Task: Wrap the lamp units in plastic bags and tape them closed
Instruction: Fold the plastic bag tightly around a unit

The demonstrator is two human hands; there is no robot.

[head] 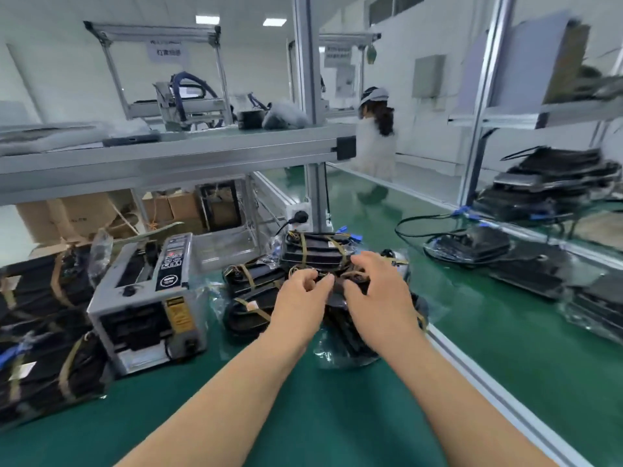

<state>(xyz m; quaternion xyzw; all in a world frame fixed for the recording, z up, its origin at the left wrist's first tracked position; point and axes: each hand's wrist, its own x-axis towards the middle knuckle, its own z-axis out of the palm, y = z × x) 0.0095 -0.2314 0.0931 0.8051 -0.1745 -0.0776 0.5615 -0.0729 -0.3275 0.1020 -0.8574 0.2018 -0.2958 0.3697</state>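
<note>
The left hand and right hand both grip a black lamp in a bag. A tape machine sits at nine o'clock.

We see a green table. Left of our left hand sits a grey tape machine. Black bagged lamps lie piled beside that hand, with more lamps far left.

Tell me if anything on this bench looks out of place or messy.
Nothing looks damaged or spilled. The wrapped lamp units beside the tape dispenser lie in a loose, tilted heap, not a neat stack, and a black cable loops loose on the green belt.
</note>
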